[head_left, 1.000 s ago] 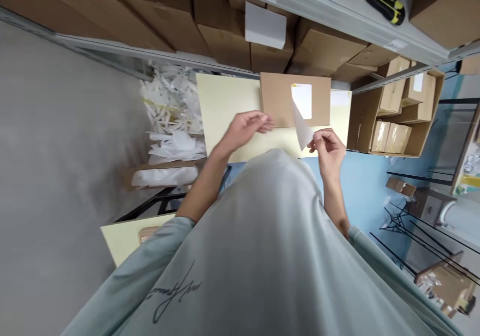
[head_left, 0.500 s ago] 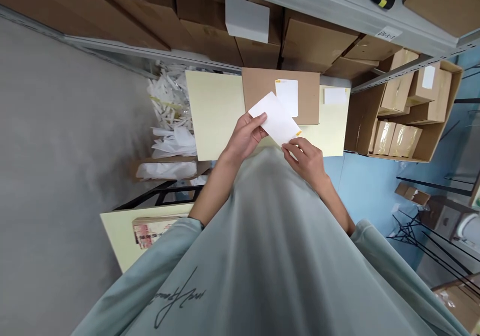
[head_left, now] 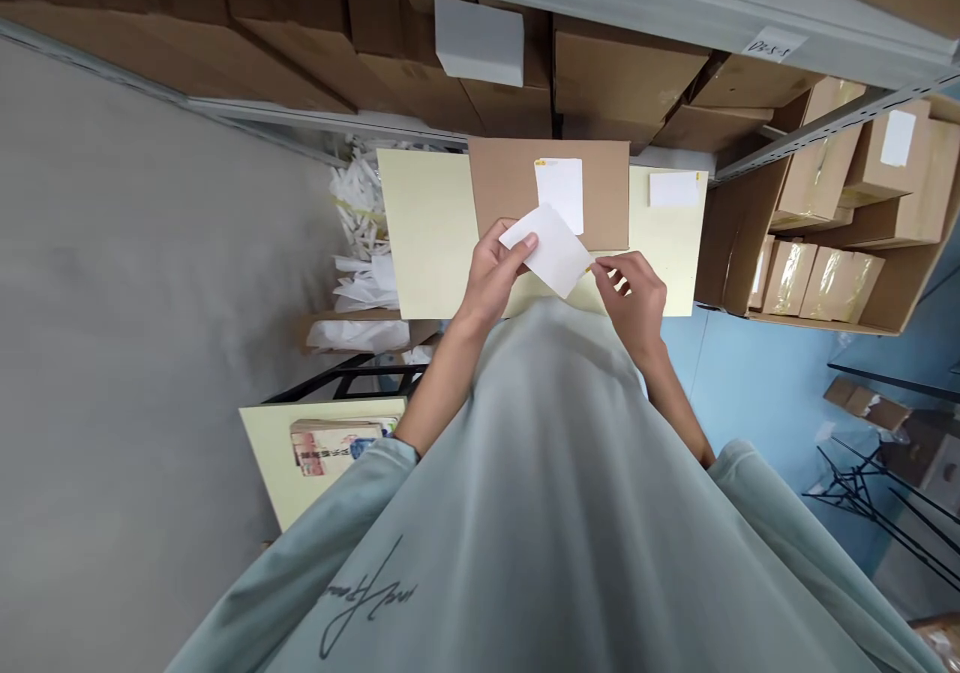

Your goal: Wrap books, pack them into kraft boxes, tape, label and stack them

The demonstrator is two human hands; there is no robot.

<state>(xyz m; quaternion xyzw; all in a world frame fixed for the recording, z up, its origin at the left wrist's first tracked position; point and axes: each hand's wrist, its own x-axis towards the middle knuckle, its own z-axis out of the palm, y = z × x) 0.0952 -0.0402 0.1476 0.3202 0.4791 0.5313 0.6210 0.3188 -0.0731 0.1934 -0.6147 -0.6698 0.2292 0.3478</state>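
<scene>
A white label sheet [head_left: 551, 253] with a small orange mark at one corner is held tilted above the table. My left hand [head_left: 491, 278] grips its left side, thumb on top. At its right corner, by the orange mark, the fingertips of my right hand [head_left: 634, 298] are pinched together. Beyond the sheet lies a flat brown cardboard box [head_left: 510, 188] bearing another white label [head_left: 562, 188]. Both rest on a pale yellow table [head_left: 427, 233]. To the right on the tabletop is one more white label [head_left: 673, 189].
A shelf [head_left: 600, 13] with cardboard boxes [head_left: 622, 73] runs behind the table. At right stands a large open carton [head_left: 739, 233] holding several smaller boxes. White paper scraps [head_left: 367, 213] fill the space at left. A side table [head_left: 277, 463] carries a printed stack [head_left: 330, 445].
My right hand has moved from the sheet's lower edge to its marked right corner. The sheet has shifted slightly down, and the camera view has moved a little.
</scene>
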